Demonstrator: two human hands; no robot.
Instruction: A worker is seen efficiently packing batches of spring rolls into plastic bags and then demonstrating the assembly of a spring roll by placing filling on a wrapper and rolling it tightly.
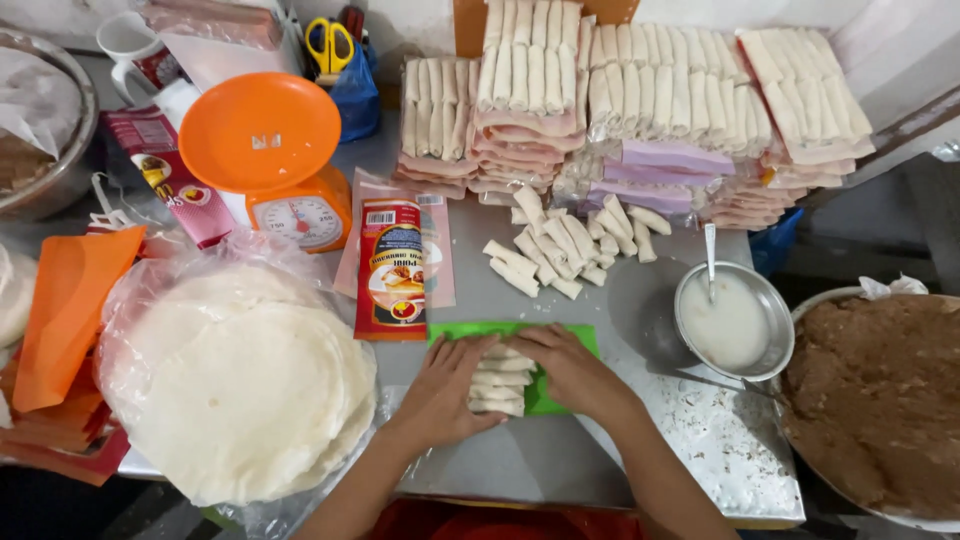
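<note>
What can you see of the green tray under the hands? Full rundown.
The green tray is flat, bright green, plastic-looking and rectangular, lying on the grey metal table near its front edge. A row of pale rolled wrappers lies on it. The left hand and right hand press the rolls from either side, covering most of it; only its top strip and lower right show.

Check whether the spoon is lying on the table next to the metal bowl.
No, the spoon stands inside the metal bowl, its end sunk in the white liquid and its handle leaning on the rim.
</note>
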